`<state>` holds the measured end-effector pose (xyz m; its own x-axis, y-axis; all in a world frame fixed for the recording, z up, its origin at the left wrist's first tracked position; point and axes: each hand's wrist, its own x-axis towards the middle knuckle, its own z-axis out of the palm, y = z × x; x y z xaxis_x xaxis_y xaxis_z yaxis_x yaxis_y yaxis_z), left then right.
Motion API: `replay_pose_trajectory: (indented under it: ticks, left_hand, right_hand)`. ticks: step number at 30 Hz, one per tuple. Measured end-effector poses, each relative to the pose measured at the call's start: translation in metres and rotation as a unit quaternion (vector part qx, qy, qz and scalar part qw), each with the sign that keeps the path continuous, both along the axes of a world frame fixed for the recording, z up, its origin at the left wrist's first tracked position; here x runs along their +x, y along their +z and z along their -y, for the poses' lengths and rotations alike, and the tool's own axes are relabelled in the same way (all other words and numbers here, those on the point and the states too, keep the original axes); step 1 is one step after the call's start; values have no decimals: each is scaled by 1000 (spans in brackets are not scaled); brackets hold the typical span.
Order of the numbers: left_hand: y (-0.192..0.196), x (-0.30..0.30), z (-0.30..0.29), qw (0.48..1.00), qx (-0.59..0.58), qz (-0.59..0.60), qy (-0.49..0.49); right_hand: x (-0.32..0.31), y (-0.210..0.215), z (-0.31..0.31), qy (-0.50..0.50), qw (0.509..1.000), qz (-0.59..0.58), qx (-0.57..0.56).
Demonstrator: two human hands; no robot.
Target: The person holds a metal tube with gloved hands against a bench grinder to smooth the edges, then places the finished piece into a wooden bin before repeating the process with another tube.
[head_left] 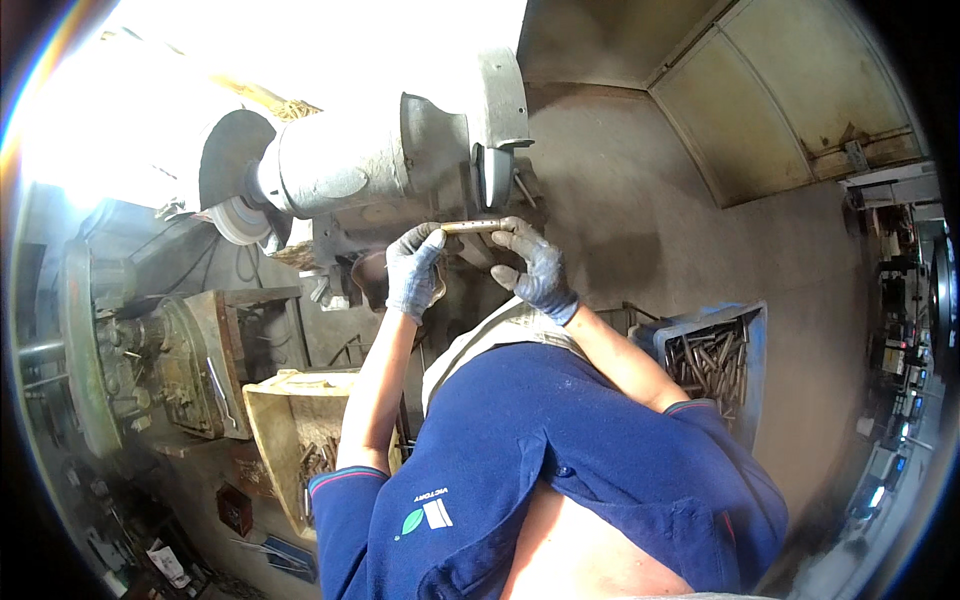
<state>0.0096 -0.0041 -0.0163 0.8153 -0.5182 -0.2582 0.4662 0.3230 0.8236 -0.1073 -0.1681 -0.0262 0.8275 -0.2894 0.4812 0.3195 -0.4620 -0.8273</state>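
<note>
Between my two gloved hands I hold a short metal tube [472, 227] with a row of small dark holes along it, lying nearly level. My left hand [414, 268] pinches its left end between thumb and fingers. At the other end, the fingers of my right hand [538, 268] are on the tube, with the thumb lower and apart from it. Just beyond the tube stands a bench grinder [345, 165]. Its right grinding wheel [496, 178] sits under a metal guard, close above my right fingers. A pale wheel [238, 220] shows at the grinder's left end.
To my right is a blue-rimmed bin [757, 350] with many metal tubes in it. A yellowish bin [268, 420] with similar pieces stands at my left. Greenish machinery [90, 350] lies further left. A pale panelled cabinet [780, 90] is at the far right.
</note>
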Motion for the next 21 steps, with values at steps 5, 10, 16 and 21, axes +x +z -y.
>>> replay_pose_trajectory:
  ticks: [5, 10, 16, 21]
  left_hand:
    - [11, -5, -12, 998, 37, -13, -43]
    - [10, -5, -3, 1000, 29, -4, 0]
    - [13, -8, 0, 996, 80, 40, -8]
    - [10, -12, 7, 997, 44, 58, -27]
  right_hand:
    - [-20, 17, 1, -21, 997, -11, -79]
    - [-22, 34, -3, 11, 999, 3, -47]
    - [-26, 37, -6, 6, 999, -6, -51]
    - [-28, 14, -1, -9, 993, -23, 114]
